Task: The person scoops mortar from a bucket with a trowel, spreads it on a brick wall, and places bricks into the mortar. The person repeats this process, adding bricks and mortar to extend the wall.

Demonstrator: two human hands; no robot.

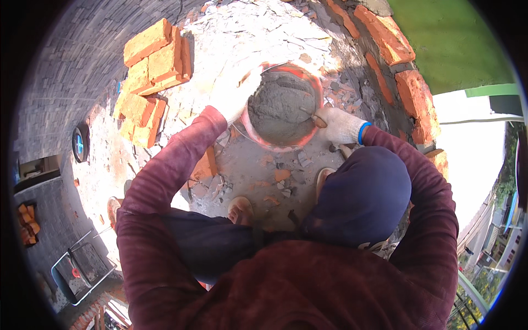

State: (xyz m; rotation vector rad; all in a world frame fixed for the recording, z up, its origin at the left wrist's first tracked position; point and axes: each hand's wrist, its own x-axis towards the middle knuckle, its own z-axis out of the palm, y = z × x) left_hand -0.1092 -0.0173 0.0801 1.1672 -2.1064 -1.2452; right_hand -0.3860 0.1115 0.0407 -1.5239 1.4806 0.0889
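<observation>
Currently: grey mortar [280, 102] at upper centre

Orange bricks [159, 58] stand stacked at upper left. Rightward, the gloved left hand [237, 94] is at the left rim of the reddish bucket [318, 91] containing the mortar; glare hides its fingers, so I cannot tell their grip. At the right rim, the gloved right hand [336, 125] curls round a wooden-handled tool [318, 121]. A brick row [416, 99] edges the upper right.
</observation>
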